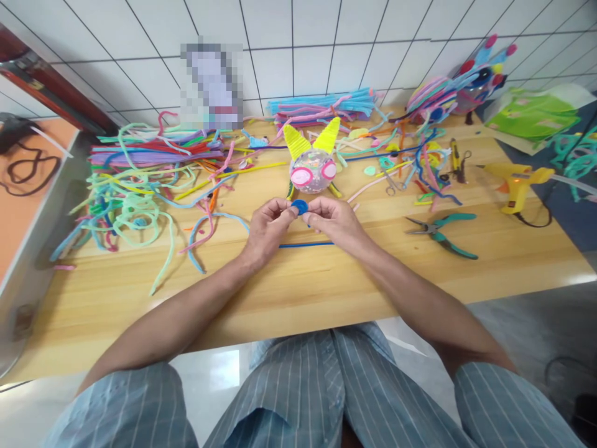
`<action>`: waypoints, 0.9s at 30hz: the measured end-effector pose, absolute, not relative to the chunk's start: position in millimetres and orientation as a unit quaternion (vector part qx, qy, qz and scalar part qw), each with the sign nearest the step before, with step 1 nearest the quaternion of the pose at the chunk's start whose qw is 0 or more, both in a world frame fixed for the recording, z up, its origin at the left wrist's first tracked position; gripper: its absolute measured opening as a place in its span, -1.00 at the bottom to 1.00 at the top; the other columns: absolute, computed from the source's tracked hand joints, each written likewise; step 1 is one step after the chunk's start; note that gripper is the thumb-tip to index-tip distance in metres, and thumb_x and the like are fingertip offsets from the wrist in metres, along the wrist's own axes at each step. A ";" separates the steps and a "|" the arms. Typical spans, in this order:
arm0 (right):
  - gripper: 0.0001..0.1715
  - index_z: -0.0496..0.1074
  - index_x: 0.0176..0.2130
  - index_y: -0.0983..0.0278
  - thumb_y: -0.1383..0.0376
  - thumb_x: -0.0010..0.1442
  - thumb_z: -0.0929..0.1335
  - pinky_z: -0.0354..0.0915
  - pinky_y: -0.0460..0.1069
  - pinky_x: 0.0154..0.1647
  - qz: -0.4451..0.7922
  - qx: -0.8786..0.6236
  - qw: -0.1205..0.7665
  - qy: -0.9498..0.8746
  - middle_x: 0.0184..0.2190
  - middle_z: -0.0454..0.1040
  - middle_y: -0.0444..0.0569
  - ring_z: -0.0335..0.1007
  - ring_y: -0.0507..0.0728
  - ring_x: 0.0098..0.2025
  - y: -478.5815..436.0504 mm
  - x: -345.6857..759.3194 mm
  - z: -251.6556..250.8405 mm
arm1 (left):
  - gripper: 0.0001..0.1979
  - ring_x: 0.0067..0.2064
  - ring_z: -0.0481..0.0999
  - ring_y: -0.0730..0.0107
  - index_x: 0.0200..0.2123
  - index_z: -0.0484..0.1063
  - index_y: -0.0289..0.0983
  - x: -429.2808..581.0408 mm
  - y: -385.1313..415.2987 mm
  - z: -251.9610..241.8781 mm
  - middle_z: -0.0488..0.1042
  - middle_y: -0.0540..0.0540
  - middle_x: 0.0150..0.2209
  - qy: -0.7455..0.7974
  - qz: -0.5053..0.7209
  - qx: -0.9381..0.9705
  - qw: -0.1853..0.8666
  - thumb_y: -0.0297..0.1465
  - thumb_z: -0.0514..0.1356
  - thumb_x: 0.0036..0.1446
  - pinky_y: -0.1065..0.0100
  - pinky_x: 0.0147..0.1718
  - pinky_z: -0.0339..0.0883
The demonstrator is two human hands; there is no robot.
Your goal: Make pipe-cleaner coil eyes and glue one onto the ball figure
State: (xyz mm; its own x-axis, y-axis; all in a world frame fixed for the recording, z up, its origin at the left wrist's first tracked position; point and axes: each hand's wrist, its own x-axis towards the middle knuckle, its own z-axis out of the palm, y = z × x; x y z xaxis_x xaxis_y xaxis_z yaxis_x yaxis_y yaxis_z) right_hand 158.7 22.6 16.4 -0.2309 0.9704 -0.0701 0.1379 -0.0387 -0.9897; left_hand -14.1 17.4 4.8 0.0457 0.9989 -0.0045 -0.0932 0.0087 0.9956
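Right in the middle of the head view, just above the worktop (pixel 298 292), there's a small round blue disc (pixel 299 207) getting pinched from both sides. The left hand (pixel 270 225) has its thumb and fingertips on one edge, and the right hand (pixel 334 218) grips the opposite edge the same way, so both are busy with the one little thing. Can't really make out the disc's finer detail at this size. Between the wrists, a straight blue strip (pixel 308 244) lies flat on the wood.

Just beyond the hands sits a clear round figure (pixel 318 180), pretty goofy looking, with two yellow cones (pixel 295 142) sticking up on top and pink-rimmed oval eyes (pixel 304 177) on the front.

Over on the left it's a proper mess: a heap of colorful fuzzy stems (pixel 149 155), with loopy pale green ones (pixel 135 211) spilling toward the near side. A mostly light-blue bundle (pixel 326 102) lies along the tiled wall (pixel 312 28).

Off to the right, pliers (pixel 435 229) with teal handles lie with their handles spread, and a yellow glue gun (pixel 515 186) is near them. Behind that there's a bright green package (pixel 527 121).
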 end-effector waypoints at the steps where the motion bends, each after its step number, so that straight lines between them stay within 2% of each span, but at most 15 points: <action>1: -0.72 0.52 -0.32 0.26 0.12 0.02 0.48 0.25 -0.09 -0.46 0.551 -0.477 0.394 -0.560 -0.50 0.48 -0.18 0.30 -0.01 -0.49 21.5 156.8 16.1 | -0.73 -0.58 0.10 0.56 -0.40 0.45 -0.23 -11.6 14.9 2.9 0.29 0.13 -0.59 0.463 0.521 0.460 0.550 -0.18 0.40 0.04 0.42 -0.57 0.03; 5: -0.71 0.47 -0.39 0.25 0.10 0.00 0.49 0.20 -0.10 -0.50 0.570 -0.472 0.405 -0.537 -0.55 0.44 -0.20 0.25 -0.03 -0.54 20.4 156.6 19.3 | -0.69 -0.60 0.10 0.57 -0.36 0.48 -0.23 -7.4 9.3 -2.4 0.28 0.14 -0.61 0.444 0.528 0.414 0.594 -0.14 0.43 0.04 0.44 -0.60 -0.01; 8: -0.76 0.44 -0.45 0.24 0.14 0.00 0.47 0.16 -0.09 -0.51 0.539 -0.492 0.385 -0.565 -0.60 0.41 -0.21 0.23 -0.03 -0.56 23.2 163.0 23.8 | -0.68 -0.58 0.13 0.56 -0.33 0.52 -0.24 -13.8 14.0 -0.2 0.30 0.11 -0.59 0.439 0.489 0.467 0.592 -0.14 0.46 0.03 0.44 -0.58 -0.01; 12: -0.85 0.47 -0.46 0.25 0.22 0.00 0.44 0.14 -0.09 -0.49 0.471 -0.525 0.338 -0.624 -0.58 0.44 -0.18 0.27 0.00 -0.52 25.6 170.4 26.8 | -0.74 -0.55 0.12 0.53 -0.28 0.59 -0.25 -28.3 25.1 7.4 0.29 0.09 -0.58 0.435 0.426 0.605 0.514 -0.22 0.46 0.06 0.41 -0.56 -0.05; 18: -0.93 0.53 -0.44 0.27 0.31 0.06 0.42 0.14 -0.08 -0.46 0.404 -0.517 0.316 -0.685 -0.55 0.48 -0.16 0.33 0.01 -0.48 22.5 172.5 26.4 | -0.82 -0.57 0.06 0.54 -0.35 0.58 -0.27 -37.0 30.1 15.0 0.20 0.11 -0.62 0.427 0.349 0.713 0.433 -0.26 0.33 0.17 0.41 -0.57 -0.09; 23: -0.89 0.59 -0.33 0.28 0.32 0.07 0.43 0.22 -0.08 -0.43 0.420 -0.513 0.321 -0.677 -0.51 0.54 -0.15 0.38 0.01 -0.47 23.8 174.2 26.3 | -0.80 -0.57 0.07 0.55 -0.41 0.58 -0.29 -34.3 27.3 14.0 0.23 0.10 -0.62 0.435 0.355 0.706 0.432 -0.27 0.32 0.15 0.42 -0.57 -0.08; 27: -0.78 0.57 -0.25 0.28 0.25 0.07 0.47 0.28 -0.08 -0.43 0.474 -0.500 0.358 -0.630 -0.47 0.55 -0.15 0.40 0.01 -0.46 26.5 172.8 23.8 | -0.78 -0.54 0.16 0.52 -0.43 0.59 -0.28 -28.6 24.8 10.7 0.34 0.05 -0.58 0.455 0.434 0.621 0.468 -0.23 0.39 0.07 0.41 -0.53 0.02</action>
